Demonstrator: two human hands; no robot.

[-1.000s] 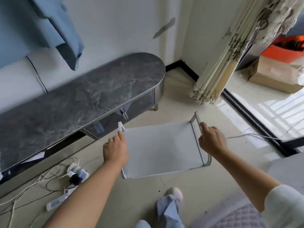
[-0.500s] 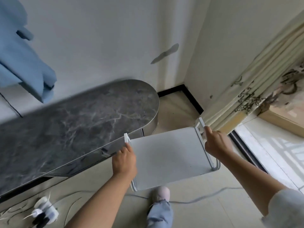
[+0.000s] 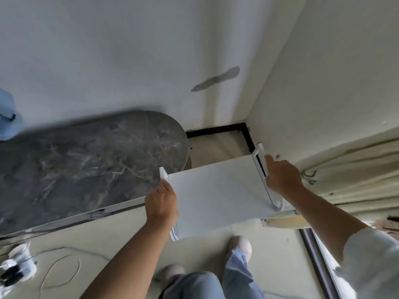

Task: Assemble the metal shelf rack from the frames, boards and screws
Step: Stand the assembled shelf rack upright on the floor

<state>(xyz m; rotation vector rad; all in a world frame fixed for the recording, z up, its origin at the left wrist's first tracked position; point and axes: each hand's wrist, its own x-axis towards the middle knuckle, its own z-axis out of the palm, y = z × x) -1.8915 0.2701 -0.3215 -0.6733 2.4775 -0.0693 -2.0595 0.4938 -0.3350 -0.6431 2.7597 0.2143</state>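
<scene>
The white metal shelf rack hangs in the air between my hands, its flat white board facing up and a white side frame on each end. My left hand grips the left side frame near its middle. My right hand grips the right side frame, with the forefinger stretched along it. The rack sits just right of the cabinet's rounded end, in front of the room corner. Any screws are hidden or too small to see.
A long cabinet with a dark marble top runs along the left wall. A cream curtain hangs at the right beside a floor track. A power strip with cables lies at bottom left. My feet stand below the rack.
I have stepped toward the room corner carrying the rack, and the view has tilted up. The rack now sits higher and nearer the wall. Both hands keep the same grip.
</scene>
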